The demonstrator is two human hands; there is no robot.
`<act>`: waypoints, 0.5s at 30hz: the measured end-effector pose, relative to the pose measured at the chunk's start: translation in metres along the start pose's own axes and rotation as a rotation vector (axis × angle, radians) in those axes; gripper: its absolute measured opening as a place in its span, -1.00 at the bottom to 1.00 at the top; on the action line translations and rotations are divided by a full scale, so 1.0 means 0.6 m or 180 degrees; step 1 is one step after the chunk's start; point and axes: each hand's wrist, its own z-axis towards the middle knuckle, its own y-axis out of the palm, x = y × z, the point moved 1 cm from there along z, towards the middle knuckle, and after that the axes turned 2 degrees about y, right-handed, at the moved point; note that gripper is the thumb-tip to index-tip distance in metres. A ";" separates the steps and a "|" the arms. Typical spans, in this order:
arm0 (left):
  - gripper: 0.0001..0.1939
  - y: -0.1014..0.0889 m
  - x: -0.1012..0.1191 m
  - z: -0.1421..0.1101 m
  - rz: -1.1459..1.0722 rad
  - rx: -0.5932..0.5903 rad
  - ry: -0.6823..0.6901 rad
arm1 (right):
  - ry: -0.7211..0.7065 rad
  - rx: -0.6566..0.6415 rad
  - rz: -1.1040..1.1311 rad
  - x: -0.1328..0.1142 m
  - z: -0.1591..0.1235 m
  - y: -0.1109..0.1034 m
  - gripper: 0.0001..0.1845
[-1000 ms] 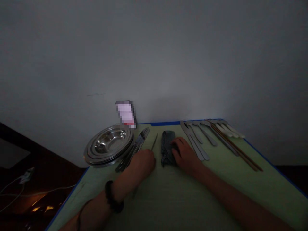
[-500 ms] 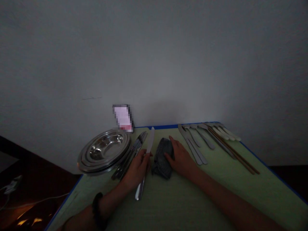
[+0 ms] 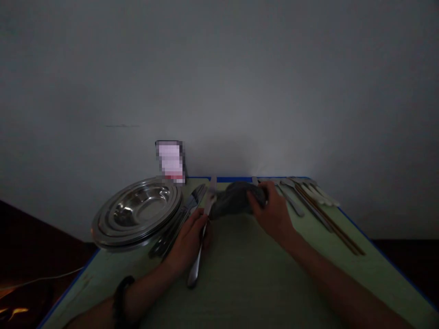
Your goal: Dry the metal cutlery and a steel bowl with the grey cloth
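Observation:
A table knife [image 3: 195, 269] is gripped in my left hand [image 3: 189, 237], its blade pointing up towards the wall and its handle end towards me. My right hand [image 3: 273, 212] pinches a dark grey cloth [image 3: 235, 198], lifted and stretched leftwards until its blurred left end comes close to the knife blade. Whether cloth and blade touch I cannot tell. Just left of my left hand lie several pieces of metal cutlery [image 3: 195, 196] in a bunch. Behind my right hand, more cutlery is partly hidden.
Stacked metal plates [image 3: 103, 224] stand at the table's left edge. A lit phone [image 3: 170, 160] with a blurred screen leans on the wall. On the right lie spoons [image 3: 293, 202], wooden chopsticks [image 3: 338, 226] and white-handled cutlery [image 3: 320, 194]. The green table [image 3: 260, 283] has a blue edge.
My right hand has closed on the cloth and raised it off the table, with the cloth's left end now near the knife. The left hand still holds the knife. The view has shifted slightly.

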 end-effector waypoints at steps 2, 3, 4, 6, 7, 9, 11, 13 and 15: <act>-0.84 0.001 0.000 -0.003 -0.0029 -0.0026 -0.0037 | 0.0256 0.0140 0.0170 -0.006 0.020 -0.020 -0.80; -0.85 0.002 0.000 -0.004 -0.0026 -0.0039 -0.0040 | 0.0402 0.0202 0.0320 -0.008 0.028 -0.028 -0.78; -0.85 0.003 0.001 -0.005 -0.0006 -0.0062 -0.0040 | 0.0557 0.0260 0.0533 -0.009 0.034 -0.035 -0.76; -0.82 0.005 0.002 -0.006 0.0037 -0.0142 -0.0033 | 0.0811 0.0363 0.1007 -0.009 0.041 -0.045 -0.74; -0.80 0.007 0.003 -0.006 0.0048 -0.0193 -0.0049 | 0.0889 0.0396 0.1218 -0.011 0.041 -0.046 -0.73; -0.77 0.010 0.005 -0.006 0.0088 -0.0311 -0.0132 | 0.0903 0.0418 0.1457 -0.016 0.037 -0.044 -0.74; -0.73 0.013 0.006 -0.006 0.0184 -0.0456 -0.0238 | 0.0745 0.0305 0.1464 -0.027 0.025 -0.036 -0.77; -0.70 0.014 0.003 -0.007 0.0319 -0.0610 -0.0342 | 0.0387 -0.0052 0.1391 -0.041 0.007 -0.023 -0.82; -0.69 0.013 -0.001 -0.007 0.0456 -0.0727 -0.0342 | -0.0187 -0.0679 0.1379 -0.053 -0.016 -0.006 -0.86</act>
